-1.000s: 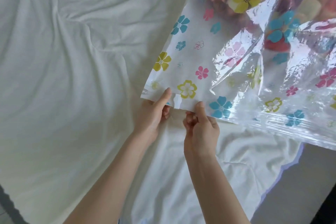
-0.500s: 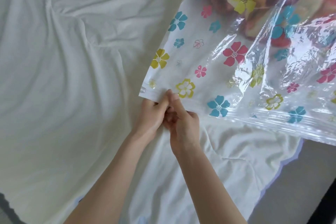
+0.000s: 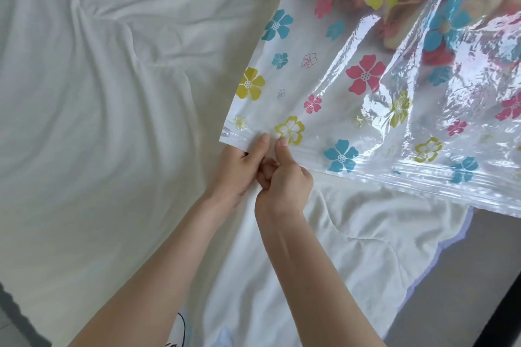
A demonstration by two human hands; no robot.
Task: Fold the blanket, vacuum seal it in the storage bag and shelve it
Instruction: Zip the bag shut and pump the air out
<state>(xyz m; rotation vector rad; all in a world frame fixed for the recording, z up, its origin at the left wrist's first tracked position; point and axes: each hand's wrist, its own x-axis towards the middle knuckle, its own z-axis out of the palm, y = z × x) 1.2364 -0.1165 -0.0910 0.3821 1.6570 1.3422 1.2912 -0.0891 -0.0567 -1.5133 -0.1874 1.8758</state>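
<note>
A clear plastic storage bag [image 3: 332,87] printed with coloured flowers lies across the upper right of the bed, its near zip edge lifted. A folded blanket [image 3: 363,11] with a red and brown pattern shows blurred through the plastic at the top right. My left hand [image 3: 239,166] pinches the bag's near-left corner at the zip strip, thumb on top. My right hand [image 3: 284,177] pinches the same edge right beside it, thumb pressed on the strip, the two hands touching.
A rumpled white sheet [image 3: 98,121] covers the bed to the left. A white quilted cover [image 3: 352,256] hangs over the bed's near right edge. Grey floor [image 3: 456,276] shows at the lower right, and a dark edge at the far lower left.
My right hand has slid left along the bag's zip edge until it meets my left hand at the corner. The bag's edge now lies flatter.
</note>
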